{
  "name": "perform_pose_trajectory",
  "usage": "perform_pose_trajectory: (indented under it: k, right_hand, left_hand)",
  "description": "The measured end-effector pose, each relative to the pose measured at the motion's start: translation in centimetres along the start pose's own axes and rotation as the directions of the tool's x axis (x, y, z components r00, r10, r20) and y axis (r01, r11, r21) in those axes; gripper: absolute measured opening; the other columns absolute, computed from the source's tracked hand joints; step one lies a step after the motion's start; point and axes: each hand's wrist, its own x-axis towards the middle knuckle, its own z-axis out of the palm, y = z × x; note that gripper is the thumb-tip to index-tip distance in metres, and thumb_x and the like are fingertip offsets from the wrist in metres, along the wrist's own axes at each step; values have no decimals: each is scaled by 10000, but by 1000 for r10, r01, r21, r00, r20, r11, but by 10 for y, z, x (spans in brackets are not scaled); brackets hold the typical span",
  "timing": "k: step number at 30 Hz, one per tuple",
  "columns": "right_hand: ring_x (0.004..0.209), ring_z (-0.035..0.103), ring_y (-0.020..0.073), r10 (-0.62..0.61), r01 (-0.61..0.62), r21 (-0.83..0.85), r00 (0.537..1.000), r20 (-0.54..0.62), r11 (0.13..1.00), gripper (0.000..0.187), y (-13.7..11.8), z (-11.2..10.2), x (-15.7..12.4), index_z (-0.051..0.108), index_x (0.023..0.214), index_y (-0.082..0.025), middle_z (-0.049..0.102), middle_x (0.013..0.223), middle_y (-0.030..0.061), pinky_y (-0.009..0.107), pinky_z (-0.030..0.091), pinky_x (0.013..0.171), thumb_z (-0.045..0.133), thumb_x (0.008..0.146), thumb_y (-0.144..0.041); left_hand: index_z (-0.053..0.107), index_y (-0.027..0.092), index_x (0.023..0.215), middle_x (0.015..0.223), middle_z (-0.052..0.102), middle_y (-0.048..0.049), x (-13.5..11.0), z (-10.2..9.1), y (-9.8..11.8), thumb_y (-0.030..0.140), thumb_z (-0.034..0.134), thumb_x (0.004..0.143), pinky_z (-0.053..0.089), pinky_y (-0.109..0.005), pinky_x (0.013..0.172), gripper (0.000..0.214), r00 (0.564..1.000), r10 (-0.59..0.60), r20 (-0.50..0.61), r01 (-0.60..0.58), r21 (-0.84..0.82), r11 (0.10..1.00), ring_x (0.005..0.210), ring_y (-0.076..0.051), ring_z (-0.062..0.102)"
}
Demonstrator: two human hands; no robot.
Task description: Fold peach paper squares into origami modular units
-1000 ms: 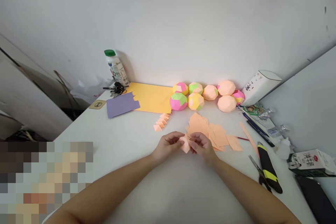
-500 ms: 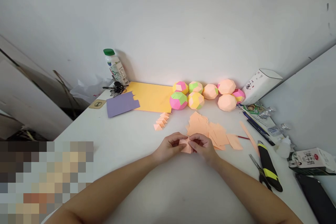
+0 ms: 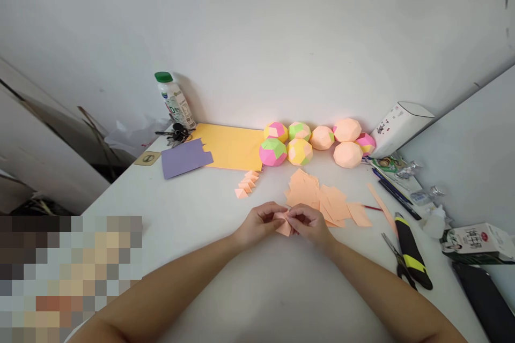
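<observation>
Between my two hands is a small peach paper piece (image 3: 284, 228), partly folded and partly covered by my fingers. My left hand (image 3: 260, 223) is closed on its left side, thumb across the front. The fingertips of my right hand (image 3: 309, 221) pinch its upper right part. Just beyond my right hand lies a pile of flat peach paper pieces (image 3: 306, 190). To the left of it, several folded peach paper units (image 3: 247, 185) stand in a slanting row.
Faceted paper balls (image 3: 300, 151) line the wall. Yellow card (image 3: 233, 150), purple card (image 3: 187, 159), keys (image 3: 177, 133) and a green-capped bottle (image 3: 176, 101) are at the back left. Scissors (image 3: 400, 262), a utility knife (image 3: 412, 252), a milk carton (image 3: 477, 244) and a black phone (image 3: 485, 297) lie right.
The peach paper piece has been bent further, and its lower edge now comes to a point. Both hands stay almost in place; the view has shifted slightly.
</observation>
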Motion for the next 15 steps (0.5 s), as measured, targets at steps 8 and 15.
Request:
perform_pose_trajectory:
  k: [8, 15]
  right_hand:
    - [552, 569, 107, -36, 36, -32, 999, 9, 999, 97, 4, 0, -1, 635, 815, -197, 565, 775, 21, 257, 510, 498, 615, 777, -284]
    - [555, 578, 113, -3, 4, -46, 1000, 16, 999, 104, 4, 0, -2, 628, 847, -197, 571, 757, 15, 267, 514, 512, 601, 788, -278]
  left_hand:
    - [645, 206, 990, 919, 608, -41, 1, 0, 0, 244, 631, 765, 472, -315, 739, 229, 999, -1, 36, 2, -15, 1000, 804, -160, 603]
    - [620, 185, 999, 865, 638, -43, 1, 0, 2, 238, 622, 773, 481, -353, 742, 232, 997, -18, 77, 23, -59, 998, 802, -185, 627]
